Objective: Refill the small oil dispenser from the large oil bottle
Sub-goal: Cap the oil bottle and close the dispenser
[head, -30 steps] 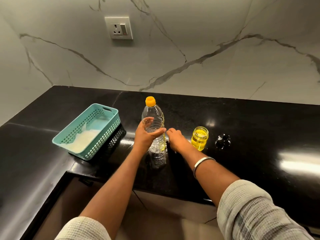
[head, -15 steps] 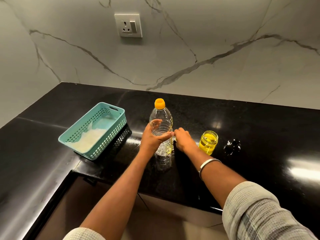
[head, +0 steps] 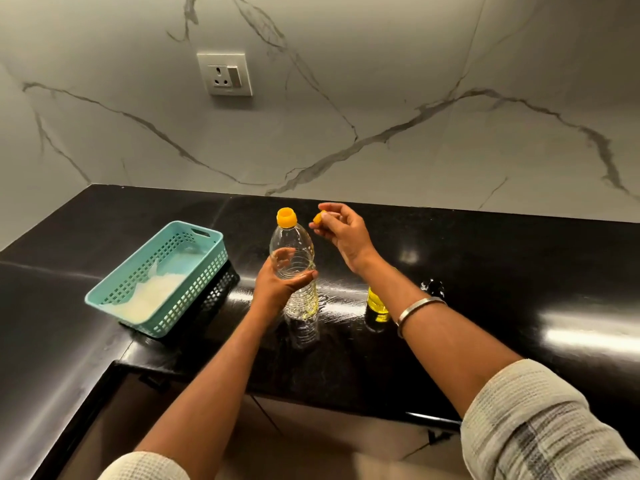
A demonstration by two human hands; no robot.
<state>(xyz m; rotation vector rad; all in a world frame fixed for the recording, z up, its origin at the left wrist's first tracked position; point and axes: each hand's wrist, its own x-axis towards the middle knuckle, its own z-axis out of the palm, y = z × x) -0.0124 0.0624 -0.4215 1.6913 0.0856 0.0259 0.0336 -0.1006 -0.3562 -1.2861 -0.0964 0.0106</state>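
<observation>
While the left hand (head: 281, 285) wraps around the middle of the large oil bottle (head: 296, 271), thumb across the front and fingers showing through the clear plastic, the right hand (head: 343, 231) is raised beside the bottle's neck with a small yellow cap piece (head: 319, 217) pinched between its fingertips. That bottle stands upright on the black counter (head: 519, 271), nearly empty, with a thin streak of yellow oil down its right side and a yellow collar (head: 286, 216) on its mouth, open at the top. The right hand and the bottle are close but apart.

Under the right forearm stands the small oil dispenser (head: 376, 306), a clear jar holding yellow oil; the wrist, which wears a metal bangle (head: 417, 308), hides its upper part, so its mouth cannot be made out. Just right of the bangle a small dark glossy object (head: 433, 287) lies on the counter, too indistinct to name.

To the left of the bottle, well apart from it, a teal perforated basket (head: 162, 275) rests on a black basket (head: 221, 292) and holds something white. Behind everything rises a marble-veined wall with a socket plate (head: 225, 74). Grey checked sleeves (head: 540, 431) show at the bottom edge.
</observation>
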